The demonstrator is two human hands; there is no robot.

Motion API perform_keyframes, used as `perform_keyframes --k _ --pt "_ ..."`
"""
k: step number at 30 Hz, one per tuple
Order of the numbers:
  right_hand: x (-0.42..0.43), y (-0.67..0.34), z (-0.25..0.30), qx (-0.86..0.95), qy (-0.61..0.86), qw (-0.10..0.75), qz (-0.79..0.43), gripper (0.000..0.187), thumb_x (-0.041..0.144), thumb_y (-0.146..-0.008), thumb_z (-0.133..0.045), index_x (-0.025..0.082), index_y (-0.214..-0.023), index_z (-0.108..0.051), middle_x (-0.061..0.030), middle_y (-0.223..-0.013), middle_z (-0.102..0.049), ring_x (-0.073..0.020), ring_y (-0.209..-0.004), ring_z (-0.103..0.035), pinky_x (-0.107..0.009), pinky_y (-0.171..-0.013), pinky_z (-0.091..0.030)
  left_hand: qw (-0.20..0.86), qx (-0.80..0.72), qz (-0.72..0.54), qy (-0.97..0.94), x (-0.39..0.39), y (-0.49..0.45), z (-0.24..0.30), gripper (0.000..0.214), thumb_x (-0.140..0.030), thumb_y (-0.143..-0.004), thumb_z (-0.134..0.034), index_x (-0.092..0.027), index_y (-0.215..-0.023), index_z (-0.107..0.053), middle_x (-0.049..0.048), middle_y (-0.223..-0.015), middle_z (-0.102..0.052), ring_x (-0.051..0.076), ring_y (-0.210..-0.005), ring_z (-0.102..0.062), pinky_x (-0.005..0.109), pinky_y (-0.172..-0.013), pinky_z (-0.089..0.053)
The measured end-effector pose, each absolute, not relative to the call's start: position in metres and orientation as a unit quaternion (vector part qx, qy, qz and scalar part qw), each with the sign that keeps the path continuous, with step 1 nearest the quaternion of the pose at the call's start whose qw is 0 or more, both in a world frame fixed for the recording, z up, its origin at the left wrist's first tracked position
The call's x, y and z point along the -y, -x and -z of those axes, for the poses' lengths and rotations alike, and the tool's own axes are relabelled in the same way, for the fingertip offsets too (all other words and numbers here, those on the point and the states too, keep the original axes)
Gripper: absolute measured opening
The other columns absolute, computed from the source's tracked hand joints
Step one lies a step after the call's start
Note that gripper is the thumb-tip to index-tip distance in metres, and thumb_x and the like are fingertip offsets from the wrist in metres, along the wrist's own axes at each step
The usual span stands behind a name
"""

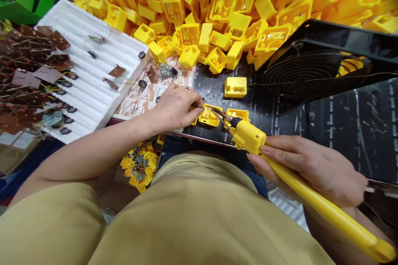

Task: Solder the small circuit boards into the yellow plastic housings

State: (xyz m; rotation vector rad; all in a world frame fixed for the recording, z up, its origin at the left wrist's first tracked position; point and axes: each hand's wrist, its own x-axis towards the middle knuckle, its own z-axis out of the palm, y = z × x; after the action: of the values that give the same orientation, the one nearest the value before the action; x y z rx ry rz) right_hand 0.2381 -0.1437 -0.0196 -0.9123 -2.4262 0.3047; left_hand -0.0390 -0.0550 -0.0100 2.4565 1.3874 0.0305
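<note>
My right hand [311, 167] is wrapped round a long yellow soldering iron [251, 136], whose tip points left at an open yellow plastic housing [209, 116] on the black mat [273, 112]. My left hand [177, 105] rests on the mat's edge with fingers curled, pinching at the left side of that housing; what it pinches is too small to name. A second open housing [238, 114] lies just right of the first. A closed yellow box [235, 87] sits a little farther back.
A big heap of yellow housings [217, 4] fills the back. A black fan [314, 70] stands at the right. White foam tray [90, 70] with brown circuit boards [31, 74] lies at the left. A box of small yellow parts [141, 165] sits below the table edge.
</note>
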Motion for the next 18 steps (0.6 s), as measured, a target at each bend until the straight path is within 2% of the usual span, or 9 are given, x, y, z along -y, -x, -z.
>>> perform_keyframes --k 3,6,9,14,18 --pt "0.146 -0.229 0.015 0.874 0.364 0.318 -0.062 0.018 0.016 -0.085 -0.075 0.019 -0.096 -0.062 -0.0022 -0.086 -0.073 -0.0137 -0.078 -0.072 -0.023 -0.076 -0.062 0.148 -0.485 -0.002 -0.862 0.054 0.037 0.009 0.024 -0.031 -0.087 -0.055 -0.018 -0.090 -0.075 0.0056 -0.084 -0.074 0.025 -0.090 -0.067 0.043 -0.092 -0.042" --pt "0.150 -0.224 0.009 0.877 0.333 0.344 -0.036 0.028 0.014 -0.078 -0.081 0.017 -0.098 -0.061 -0.0028 -0.088 -0.074 -0.0134 -0.078 -0.071 -0.023 -0.076 -0.061 0.143 -0.485 0.006 -0.863 0.053 0.034 0.007 0.024 -0.030 -0.086 -0.054 -0.018 -0.089 -0.075 0.0055 -0.082 -0.074 0.025 -0.088 -0.068 0.044 -0.092 -0.043" --pt "0.152 -0.234 0.005 0.875 0.359 0.320 -0.057 0.017 0.017 -0.087 -0.073 0.019 -0.098 -0.061 -0.0028 -0.088 -0.073 -0.0143 -0.079 -0.071 -0.025 -0.074 -0.061 0.132 -0.489 0.012 -0.862 0.053 0.033 0.006 0.026 -0.030 -0.086 -0.053 -0.018 -0.088 -0.076 0.0062 -0.079 -0.074 0.025 -0.085 -0.068 0.043 -0.089 -0.045" --pt "0.152 -0.252 0.006 0.858 0.406 0.307 -0.068 0.006 0.029 -0.095 -0.062 0.025 -0.100 -0.062 -0.0022 -0.087 -0.072 -0.0158 -0.073 -0.071 -0.025 -0.061 -0.059 0.121 -0.482 0.007 -0.868 0.053 0.033 0.006 0.024 -0.029 -0.083 -0.054 -0.018 -0.084 -0.076 0.0055 -0.076 -0.074 0.024 -0.081 -0.069 0.039 -0.083 -0.048" --pt "0.153 -0.248 0.007 0.825 0.456 0.321 -0.092 0.012 0.038 -0.098 -0.055 0.029 -0.096 -0.063 -0.0008 -0.082 -0.071 -0.0157 -0.071 -0.070 -0.027 -0.060 -0.059 0.114 -0.476 -0.005 -0.872 0.052 0.033 0.006 0.023 -0.027 -0.082 -0.053 -0.019 -0.080 -0.075 0.0039 -0.071 -0.072 0.021 -0.074 -0.068 0.036 -0.078 -0.049"
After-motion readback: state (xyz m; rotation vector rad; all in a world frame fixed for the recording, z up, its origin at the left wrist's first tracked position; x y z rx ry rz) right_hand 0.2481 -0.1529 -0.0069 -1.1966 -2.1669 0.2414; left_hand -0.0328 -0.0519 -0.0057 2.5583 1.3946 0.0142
